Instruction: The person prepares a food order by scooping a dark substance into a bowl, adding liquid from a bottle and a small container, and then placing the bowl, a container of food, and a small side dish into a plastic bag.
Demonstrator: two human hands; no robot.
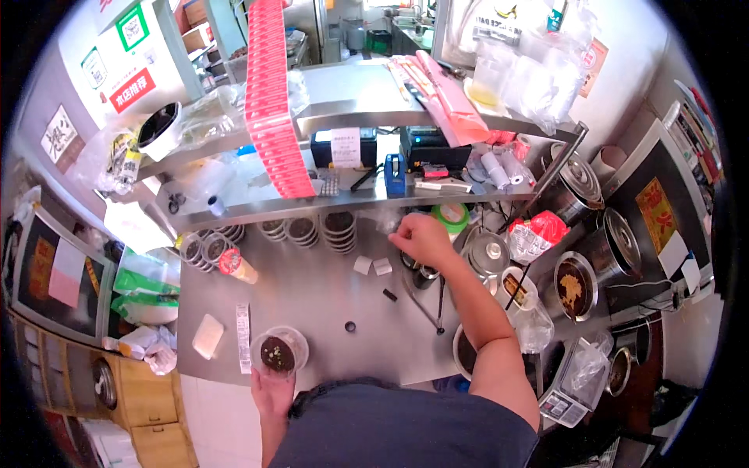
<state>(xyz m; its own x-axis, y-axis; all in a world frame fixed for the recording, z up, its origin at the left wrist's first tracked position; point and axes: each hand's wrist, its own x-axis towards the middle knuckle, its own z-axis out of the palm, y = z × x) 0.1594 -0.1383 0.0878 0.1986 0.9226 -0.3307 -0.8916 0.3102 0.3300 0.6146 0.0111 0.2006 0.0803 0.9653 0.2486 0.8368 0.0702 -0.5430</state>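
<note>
My left hand [274, 391] supports a round clear plastic tub [299, 350] from below at the table's near edge. Dark food [277, 353] with chopped green bits shows inside it. Across the table, my right hand [422, 235] is raised with its fingers curled, and whether anything is between them is hidden. Just behind that hand stands a jar with a green lid [451, 217]. Dark containers [425, 276] are partly covered by my right forearm. A printed paper strip [243, 338] lies left of the tub, beside a flat pale block or pack [208, 336].
Stacked cups with dark contents [339, 231] line the back, under a metal shelf [363, 202]. A sealed drink cup [239, 266] lies tilted at left. Long-handled utensils [427, 307], a lidded pot [485, 253] and an open pot [574, 286] are at right.
</note>
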